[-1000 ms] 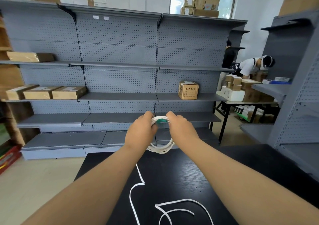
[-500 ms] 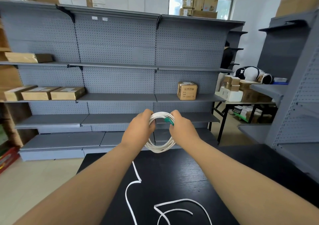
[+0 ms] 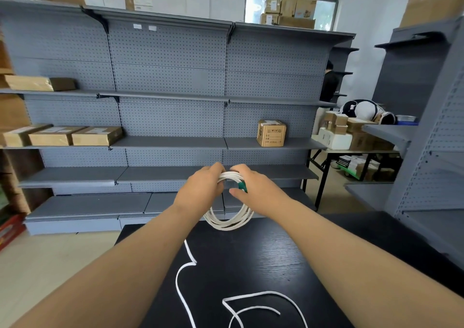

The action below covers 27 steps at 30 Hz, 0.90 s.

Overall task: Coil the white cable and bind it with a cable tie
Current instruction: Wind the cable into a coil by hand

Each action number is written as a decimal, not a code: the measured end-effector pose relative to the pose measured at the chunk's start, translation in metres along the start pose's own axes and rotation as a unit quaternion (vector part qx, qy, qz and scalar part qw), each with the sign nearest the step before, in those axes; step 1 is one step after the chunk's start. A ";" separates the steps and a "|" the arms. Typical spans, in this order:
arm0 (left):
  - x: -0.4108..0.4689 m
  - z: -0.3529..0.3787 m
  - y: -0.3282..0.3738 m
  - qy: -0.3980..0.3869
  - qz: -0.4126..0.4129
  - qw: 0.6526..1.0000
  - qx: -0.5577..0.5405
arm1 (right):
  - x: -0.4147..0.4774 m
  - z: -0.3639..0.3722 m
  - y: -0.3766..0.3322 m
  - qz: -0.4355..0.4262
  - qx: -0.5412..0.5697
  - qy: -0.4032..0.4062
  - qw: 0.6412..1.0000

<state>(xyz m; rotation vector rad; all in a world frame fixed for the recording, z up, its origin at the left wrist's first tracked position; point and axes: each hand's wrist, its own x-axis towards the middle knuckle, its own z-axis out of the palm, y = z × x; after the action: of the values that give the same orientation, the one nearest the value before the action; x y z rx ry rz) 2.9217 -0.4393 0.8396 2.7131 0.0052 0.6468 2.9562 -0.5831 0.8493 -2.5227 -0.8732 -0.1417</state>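
A white cable coil [image 3: 229, 223] of several loops hangs in the air above the far end of the black table [image 3: 263, 260]. My left hand [image 3: 200, 192] grips the top of the coil from the left. My right hand [image 3: 253, 189] holds the top from the right and pinches a green cable tie [image 3: 242, 186] against the loops. Loose white cable [image 3: 184, 275] trails down from the coil and lies in curves on the table near me. How far the tie goes round the loops is hidden by my fingers.
Grey pegboard shelving [image 3: 170, 106] stands behind the table, with cardboard boxes [image 3: 271, 133] on it. More grey shelves [image 3: 426, 136] rise at the right. Two people [image 3: 361, 110] are at a folding table piled with boxes at the far right.
My hands have drawn closer together at the top of the coil, and the green tie has shifted to the right side by my right thumb. The coil hangs much as before.
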 end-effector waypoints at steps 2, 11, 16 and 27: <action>0.001 0.001 -0.002 -0.012 0.015 1.000 0.004 | 0.002 0.000 0.001 0.000 -0.006 -0.004 1.000; -0.001 0.004 -0.005 0.028 -0.007 0.999 -0.045 | 0.007 0.003 0.005 0.052 0.030 0.044 0.997; -0.004 0.006 -0.005 0.031 -0.036 0.996 -0.081 | 0.008 0.004 0.010 0.088 0.053 0.073 0.992; -0.001 0.003 0.004 -0.001 0.026 1.000 -0.007 | 0.004 0.002 -0.002 0.024 -0.108 0.046 0.993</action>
<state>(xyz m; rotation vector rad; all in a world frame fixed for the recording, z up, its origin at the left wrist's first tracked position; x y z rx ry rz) 2.9221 -0.4439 0.8384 2.7076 -0.0699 0.6576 2.9576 -0.5788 0.8496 -2.7101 -0.7980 -0.3531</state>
